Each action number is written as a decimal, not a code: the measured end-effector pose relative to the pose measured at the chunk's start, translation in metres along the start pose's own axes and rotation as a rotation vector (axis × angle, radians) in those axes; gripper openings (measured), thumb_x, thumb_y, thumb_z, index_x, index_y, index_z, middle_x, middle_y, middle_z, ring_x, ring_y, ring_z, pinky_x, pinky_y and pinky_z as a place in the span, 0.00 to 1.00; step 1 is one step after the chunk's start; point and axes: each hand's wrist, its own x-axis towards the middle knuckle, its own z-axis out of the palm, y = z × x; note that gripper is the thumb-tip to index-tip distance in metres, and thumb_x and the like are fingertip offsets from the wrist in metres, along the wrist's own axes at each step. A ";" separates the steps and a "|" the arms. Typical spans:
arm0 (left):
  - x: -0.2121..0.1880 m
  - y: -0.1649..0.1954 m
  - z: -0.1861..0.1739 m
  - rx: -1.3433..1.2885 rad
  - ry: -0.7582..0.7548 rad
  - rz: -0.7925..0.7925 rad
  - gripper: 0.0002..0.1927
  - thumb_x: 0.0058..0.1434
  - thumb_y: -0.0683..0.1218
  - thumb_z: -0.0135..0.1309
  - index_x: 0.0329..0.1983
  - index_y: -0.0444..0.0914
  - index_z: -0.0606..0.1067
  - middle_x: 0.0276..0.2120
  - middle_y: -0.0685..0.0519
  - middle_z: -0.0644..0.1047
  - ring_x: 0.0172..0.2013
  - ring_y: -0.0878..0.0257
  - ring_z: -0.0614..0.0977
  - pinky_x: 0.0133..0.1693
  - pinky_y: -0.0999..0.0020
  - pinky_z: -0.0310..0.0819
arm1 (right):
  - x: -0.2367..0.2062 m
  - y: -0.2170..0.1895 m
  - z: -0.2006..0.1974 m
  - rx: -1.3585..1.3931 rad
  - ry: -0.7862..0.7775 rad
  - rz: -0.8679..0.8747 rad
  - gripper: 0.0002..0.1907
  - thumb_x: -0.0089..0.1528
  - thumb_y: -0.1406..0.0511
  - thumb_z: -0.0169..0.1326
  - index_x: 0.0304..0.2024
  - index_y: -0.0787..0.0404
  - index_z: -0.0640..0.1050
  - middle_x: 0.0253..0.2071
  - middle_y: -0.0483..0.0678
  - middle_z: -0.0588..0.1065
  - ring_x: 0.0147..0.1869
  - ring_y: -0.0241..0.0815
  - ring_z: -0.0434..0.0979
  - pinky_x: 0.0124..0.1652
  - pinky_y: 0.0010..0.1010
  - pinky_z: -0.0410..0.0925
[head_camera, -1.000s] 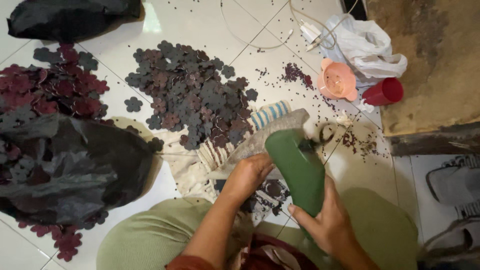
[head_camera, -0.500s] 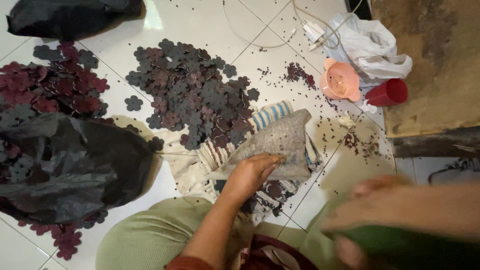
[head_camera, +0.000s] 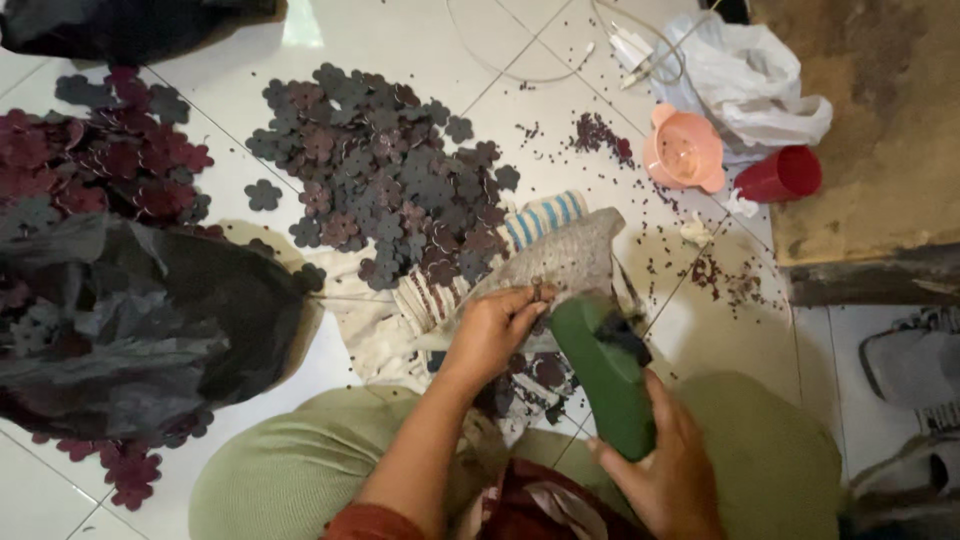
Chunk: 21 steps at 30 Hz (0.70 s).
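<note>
My right hand (head_camera: 668, 470) has swung back from the right side and is clamped around a green tool (head_camera: 605, 375), its tip again meeting the grey cloth (head_camera: 565, 262) on the floor (head_camera: 420, 40). My left hand (head_camera: 492, 330) has stayed put, fingers pinched together on a small dark piece at the cloth's edge. The work seems to resume there. Beyond lies a pile of dark flower-shaped cutouts (head_camera: 385, 180). The tool's head is hidden; what it presses I cannot tell.
</note>
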 end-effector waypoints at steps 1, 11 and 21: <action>-0.001 0.000 0.001 -0.009 -0.005 -0.052 0.11 0.65 0.44 0.56 0.48 0.37 0.81 0.41 0.42 0.83 0.40 0.50 0.85 0.43 0.63 0.78 | 0.001 0.001 0.003 -0.028 0.006 -0.051 0.52 0.44 0.56 0.69 0.66 0.65 0.63 0.56 0.65 0.71 0.61 0.64 0.70 0.57 0.49 0.64; 0.011 0.001 -0.015 -0.177 0.219 -0.347 0.09 0.71 0.45 0.48 0.48 0.38 0.77 0.38 0.45 0.82 0.39 0.56 0.82 0.43 0.65 0.75 | 0.015 -0.015 -0.006 0.237 -0.179 0.242 0.52 0.47 0.58 0.68 0.70 0.63 0.60 0.57 0.59 0.74 0.52 0.56 0.80 0.49 0.45 0.71; 0.016 0.002 -0.032 -0.078 0.330 -0.120 0.11 0.69 0.43 0.51 0.50 0.35 0.79 0.42 0.50 0.84 0.44 0.60 0.85 0.48 0.66 0.77 | 0.107 -0.052 0.018 -0.043 0.320 -0.443 0.46 0.54 0.62 0.66 0.70 0.69 0.60 0.60 0.67 0.71 0.61 0.66 0.71 0.60 0.52 0.64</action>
